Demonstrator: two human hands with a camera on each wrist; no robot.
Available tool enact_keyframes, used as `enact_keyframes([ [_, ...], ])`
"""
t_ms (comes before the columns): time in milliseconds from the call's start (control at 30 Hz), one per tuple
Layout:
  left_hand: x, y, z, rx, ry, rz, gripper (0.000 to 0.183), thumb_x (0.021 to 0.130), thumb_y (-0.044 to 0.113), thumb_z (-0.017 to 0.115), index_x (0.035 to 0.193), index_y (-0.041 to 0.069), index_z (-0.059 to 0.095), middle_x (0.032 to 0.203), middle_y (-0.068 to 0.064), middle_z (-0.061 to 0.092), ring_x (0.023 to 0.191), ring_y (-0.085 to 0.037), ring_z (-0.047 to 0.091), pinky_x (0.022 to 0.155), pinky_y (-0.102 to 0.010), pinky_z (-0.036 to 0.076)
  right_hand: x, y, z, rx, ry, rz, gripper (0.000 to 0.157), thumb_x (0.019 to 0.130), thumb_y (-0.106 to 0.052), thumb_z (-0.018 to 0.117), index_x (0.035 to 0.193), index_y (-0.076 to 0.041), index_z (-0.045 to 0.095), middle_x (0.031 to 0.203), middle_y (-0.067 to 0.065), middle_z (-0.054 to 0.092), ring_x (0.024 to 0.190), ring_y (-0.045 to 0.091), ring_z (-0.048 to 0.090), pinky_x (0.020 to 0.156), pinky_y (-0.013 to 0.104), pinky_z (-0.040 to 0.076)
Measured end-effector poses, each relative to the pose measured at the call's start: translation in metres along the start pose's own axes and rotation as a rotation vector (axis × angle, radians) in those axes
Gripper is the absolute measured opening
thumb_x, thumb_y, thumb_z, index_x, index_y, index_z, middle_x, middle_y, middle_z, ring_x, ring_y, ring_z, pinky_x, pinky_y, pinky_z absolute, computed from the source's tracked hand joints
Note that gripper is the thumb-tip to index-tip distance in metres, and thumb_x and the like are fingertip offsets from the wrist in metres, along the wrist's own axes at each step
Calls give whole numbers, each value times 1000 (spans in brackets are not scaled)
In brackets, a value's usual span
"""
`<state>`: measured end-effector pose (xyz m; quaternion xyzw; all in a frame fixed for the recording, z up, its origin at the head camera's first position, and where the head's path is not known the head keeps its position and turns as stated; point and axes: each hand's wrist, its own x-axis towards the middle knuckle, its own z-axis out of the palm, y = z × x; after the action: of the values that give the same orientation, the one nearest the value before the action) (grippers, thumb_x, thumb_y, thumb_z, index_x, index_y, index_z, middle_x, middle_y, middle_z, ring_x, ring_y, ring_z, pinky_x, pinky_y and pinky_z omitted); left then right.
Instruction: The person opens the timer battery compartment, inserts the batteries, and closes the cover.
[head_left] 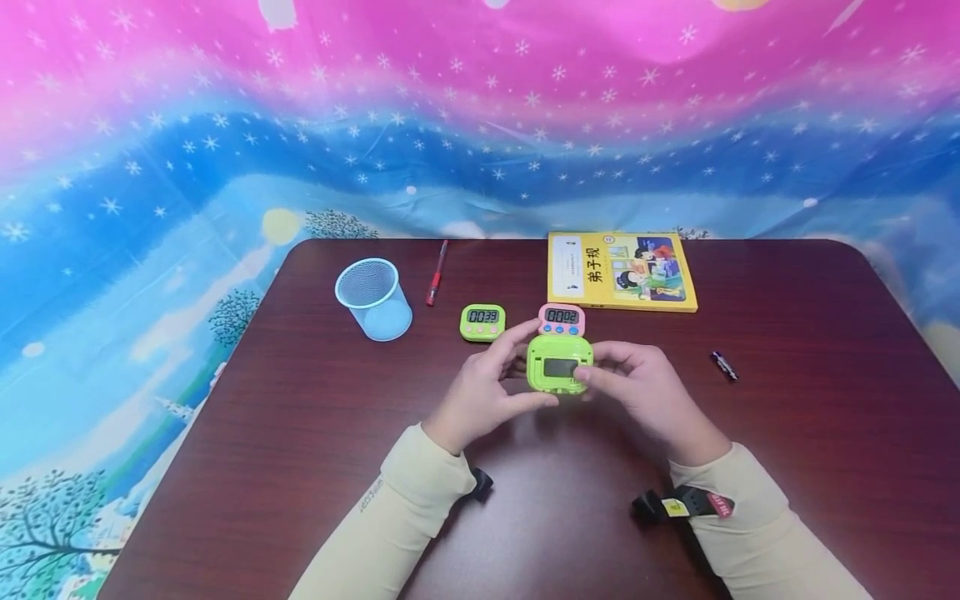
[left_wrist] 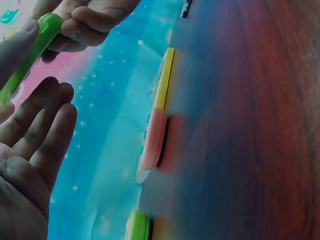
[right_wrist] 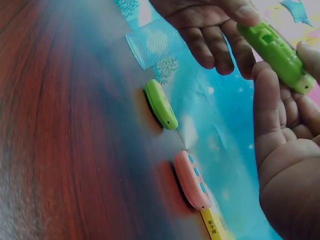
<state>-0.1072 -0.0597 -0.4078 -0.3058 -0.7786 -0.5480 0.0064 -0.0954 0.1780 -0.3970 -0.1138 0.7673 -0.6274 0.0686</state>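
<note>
Above the table, both hands hold a green digital timer [head_left: 553, 345], its back with a dark rectangular panel turned toward the head view. My left hand [head_left: 483, 392] has its thumb at the lower edge and its index finger by the upper left corner. In the left wrist view, that hand's other fingers [left_wrist: 42, 125] stretch out away from the timer. My right hand [head_left: 645, 387] pinches the right side, thumb on the back and fingers behind. Just beyond, a pink timer [head_left: 562, 319] reading 00:02 is partly covered by the held one. A second green timer [head_left: 482, 322] reads 00:39.
A blue mesh pen cup [head_left: 384, 312] stands at the left, with a red pen [head_left: 437, 273] beside it. Behind the pink timer lies a yellow book [head_left: 622, 271]. A small dark pen-like object [head_left: 724, 366] lies at the right. A patterned cloth [head_left: 480, 150] hangs behind the table.
</note>
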Motion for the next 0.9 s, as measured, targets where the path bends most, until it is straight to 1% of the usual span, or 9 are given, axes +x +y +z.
enact_keyframes([
  [67, -1, 0, 1, 26, 3, 17, 88, 75, 14, 90, 150, 17, 43, 114, -2, 70, 93, -8, 67, 85, -32, 59, 1, 1, 0, 33, -23, 26, 29, 94, -12, 72, 115, 8, 68, 91, 5, 75, 73, 21, 69, 71, 36, 62],
  [167, -1, 0, 3, 38, 5, 12, 83, 75, 12, 90, 146, 13, 47, 111, 0, 69, 90, -8, 66, 82, -35, 60, 2, 2, 0, 78, -43, 59, 30, 95, -11, 70, 115, 11, 66, 92, 5, 75, 74, 20, 69, 69, 37, 62],
  [300, -1, -1, 5, -24, 1, -35, 80, 76, 10, 89, 145, 12, 48, 106, -1, 69, 87, -9, 66, 79, -37, 61, 2, 1, 0, 92, -40, 69, 30, 95, -11, 70, 117, 10, 66, 91, 4, 74, 71, 19, 68, 67, 36, 62],
  [400, -1, -1, 8, -121, 3, -80, 78, 78, 9, 87, 145, 13, 47, 103, -3, 70, 84, -12, 67, 78, -35, 61, 1, 0, 2, 74, -15, 25, 31, 97, -11, 68, 123, 6, 63, 92, 5, 72, 66, 22, 66, 62, 35, 61],
  [467, -1, -1, 11, -189, 2, -105, 77, 80, 7, 86, 145, 14, 46, 104, -5, 71, 83, -14, 68, 77, -32, 61, 0, -1, 6, 48, 9, -30, 33, 98, -10, 65, 129, 2, 60, 94, 7, 69, 63, 24, 65, 59, 35, 60],
  [600, -1, 0, 18, -317, -17, -138, 76, 81, 2, 83, 145, 18, 46, 110, -9, 72, 88, -16, 70, 81, -34, 61, -3, -1, 16, -17, 68, -121, 32, 101, -10, 60, 133, -5, 58, 102, 10, 63, 60, 23, 61, 53, 35, 58],
  [700, -1, 2, 23, -390, -39, -147, 75, 83, -1, 81, 145, 19, 44, 114, -13, 71, 93, -17, 71, 84, -36, 61, -5, 1, 23, -48, 112, -157, 29, 102, -9, 58, 131, -8, 60, 109, 9, 62, 73, 19, 62, 58, 29, 57],
  [800, -1, 2, 29, -438, -51, -151, 74, 84, -5, 78, 145, 18, 42, 118, -16, 69, 96, -16, 71, 87, -38, 60, -6, 3, 27, -63, 145, -168, 27, 102, -7, 55, 129, -8, 60, 111, 8, 62, 85, 19, 60, 65, 25, 55],
  [900, -2, 3, 33, -460, -50, -157, 73, 85, -7, 76, 145, 16, 41, 119, -18, 69, 97, -15, 71, 88, -38, 60, -6, 5, 31, -79, 180, -162, 26, 102, -6, 54, 127, -7, 61, 107, 7, 62, 86, 20, 58, 65, 24, 53],
])
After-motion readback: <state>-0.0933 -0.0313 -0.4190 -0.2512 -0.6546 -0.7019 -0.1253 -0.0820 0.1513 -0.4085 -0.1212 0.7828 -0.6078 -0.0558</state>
